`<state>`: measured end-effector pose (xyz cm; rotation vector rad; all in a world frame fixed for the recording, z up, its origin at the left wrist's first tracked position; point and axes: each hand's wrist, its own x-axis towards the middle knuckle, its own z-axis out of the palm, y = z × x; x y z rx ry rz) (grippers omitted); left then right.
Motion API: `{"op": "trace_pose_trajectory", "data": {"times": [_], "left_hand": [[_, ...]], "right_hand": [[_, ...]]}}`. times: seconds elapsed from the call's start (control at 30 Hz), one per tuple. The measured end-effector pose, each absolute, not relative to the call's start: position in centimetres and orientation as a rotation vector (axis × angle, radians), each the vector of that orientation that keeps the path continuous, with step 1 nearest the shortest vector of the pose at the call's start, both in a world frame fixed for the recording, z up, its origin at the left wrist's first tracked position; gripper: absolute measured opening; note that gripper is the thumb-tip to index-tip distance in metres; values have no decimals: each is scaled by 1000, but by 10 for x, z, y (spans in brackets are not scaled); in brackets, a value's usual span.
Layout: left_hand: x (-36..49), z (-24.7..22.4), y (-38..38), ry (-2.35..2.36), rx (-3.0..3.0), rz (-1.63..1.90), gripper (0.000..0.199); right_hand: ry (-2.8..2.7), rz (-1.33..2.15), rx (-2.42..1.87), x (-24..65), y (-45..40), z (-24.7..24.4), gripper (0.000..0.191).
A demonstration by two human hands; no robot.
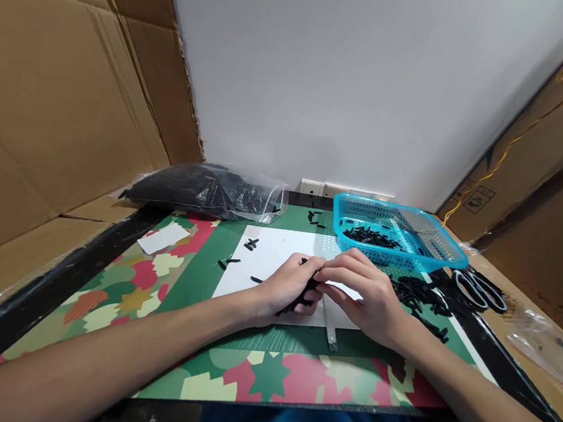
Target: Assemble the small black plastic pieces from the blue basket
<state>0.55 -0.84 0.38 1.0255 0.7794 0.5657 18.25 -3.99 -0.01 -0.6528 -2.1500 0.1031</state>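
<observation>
My left hand [288, 282] is closed around a bunch of small black stick-like pieces [294, 305], which show below the palm and between the fingers. My right hand [361, 290] meets it from the right, thumb and fingertips pinched at the top of the same bunch. Exactly what sits between the right fingertips is partly hidden. Both hands are above a white sheet of paper [278, 241]. A thin pale strip [330, 330] lies on the sheet beneath the right hand. A few loose black pieces [251, 243] lie on the paper left of the hands.
A blue plastic basket [417, 257] with black pieces inside stands at the back right. Beside it are a heap of black pieces [418, 296] and scissors [479, 290]. A clear bag of black pieces [203, 189] lies back left. Cardboard walls [66, 54] flank the table.
</observation>
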Motion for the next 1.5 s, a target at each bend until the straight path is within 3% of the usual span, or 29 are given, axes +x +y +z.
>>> {"op": "trace_pose_trajectory", "data": {"times": [0.67, 1.0, 1.5], "left_hand": [[2, 8, -7, 678, 964, 580, 38], [4, 8, -9, 723, 961, 645, 38], [-2, 6, -2, 726, 1160, 652, 43]], "right_hand": [[-1895, 378, -984, 196, -32, -5, 7], [-2053, 8, -879, 197, -30, -13, 13], [-2022, 237, -873, 193, -23, -29, 5]]}}
